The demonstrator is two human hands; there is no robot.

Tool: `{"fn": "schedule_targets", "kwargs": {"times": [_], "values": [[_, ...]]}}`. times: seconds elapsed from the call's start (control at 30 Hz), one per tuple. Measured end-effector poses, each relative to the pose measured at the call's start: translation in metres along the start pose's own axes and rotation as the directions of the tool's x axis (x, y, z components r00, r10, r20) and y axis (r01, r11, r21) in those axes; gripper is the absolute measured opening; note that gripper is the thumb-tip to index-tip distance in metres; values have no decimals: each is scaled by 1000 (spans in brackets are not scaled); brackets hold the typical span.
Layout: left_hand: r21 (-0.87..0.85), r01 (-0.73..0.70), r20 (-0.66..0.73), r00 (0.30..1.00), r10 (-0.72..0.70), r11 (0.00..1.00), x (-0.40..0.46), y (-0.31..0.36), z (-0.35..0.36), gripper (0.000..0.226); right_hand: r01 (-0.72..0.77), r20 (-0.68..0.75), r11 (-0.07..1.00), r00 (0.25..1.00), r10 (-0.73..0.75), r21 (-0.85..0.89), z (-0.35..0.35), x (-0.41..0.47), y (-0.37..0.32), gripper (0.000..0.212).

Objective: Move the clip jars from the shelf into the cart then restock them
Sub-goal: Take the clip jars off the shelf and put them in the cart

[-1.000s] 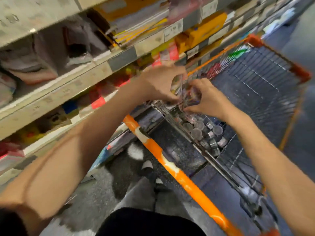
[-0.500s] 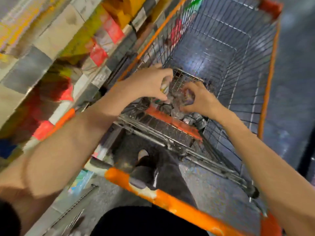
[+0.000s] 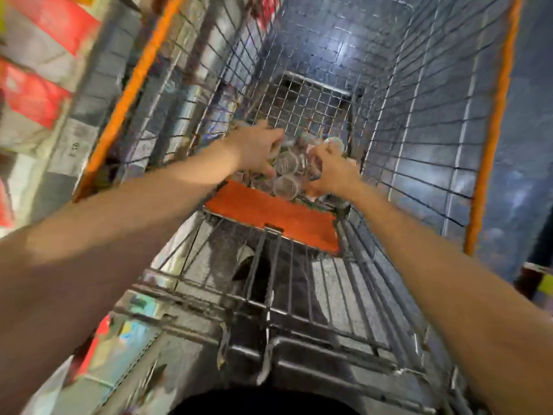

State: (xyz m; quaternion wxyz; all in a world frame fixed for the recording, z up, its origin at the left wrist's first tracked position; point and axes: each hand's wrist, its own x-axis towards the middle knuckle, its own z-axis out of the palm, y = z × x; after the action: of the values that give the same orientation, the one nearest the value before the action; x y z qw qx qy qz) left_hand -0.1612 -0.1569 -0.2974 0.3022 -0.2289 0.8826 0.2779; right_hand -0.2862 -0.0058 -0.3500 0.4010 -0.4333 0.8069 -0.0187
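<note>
Nearest the camera, the grey steel bars of the cart (image 3: pixel 299 310)'s folded child seat slope down to a flat orange plastic flap (image 3: pixel 269 212). Just beyond it, both bare forearms reach into the wire basket. The left hand (image 3: pixel 254 151) and right hand (image 3: pixel 329 169) curl around a cluster of small clear round clip jars (image 3: pixel 287 175), gripping them from either side low in the near end of the basket. Further on, thin gridded wire walls with orange rim trim rise over a dark speckled floor (image 3: pixel 514 175). On the left, blurred shelves (image 3: pixel 45 85) carry red and white packaging.
</note>
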Motion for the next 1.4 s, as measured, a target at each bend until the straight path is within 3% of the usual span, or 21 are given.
{"fn": "schedule_targets", "kwargs": {"times": [0.23,0.5,0.73,0.87,1.07,1.4], "values": [[15,62,73,995,-63,998,45,-22,53,67,-79,65,995,995,74,65,46,29,40,52],[57,99,114,988,-105,993,55,-29,75,79,-117,115,989,988,106,91,62,46,50,63],[13,105,38,994,-106,994,54,-22,76,75,-144,110,952,987,117,270,63,48,43,83],[-49,71,31,997,-69,996,50,-16,77,84,-100,74,963,994,84,251,58,44,38,81],[-93,24,13,1000,-22,995,39,-18,77,79,-71,51,971,997,60,229,52,30,33,83],[7,-6,-31,1000,6,1000,1,-18,48,73,-2,10,991,1000,0,130,27,-1,9,82]]}}
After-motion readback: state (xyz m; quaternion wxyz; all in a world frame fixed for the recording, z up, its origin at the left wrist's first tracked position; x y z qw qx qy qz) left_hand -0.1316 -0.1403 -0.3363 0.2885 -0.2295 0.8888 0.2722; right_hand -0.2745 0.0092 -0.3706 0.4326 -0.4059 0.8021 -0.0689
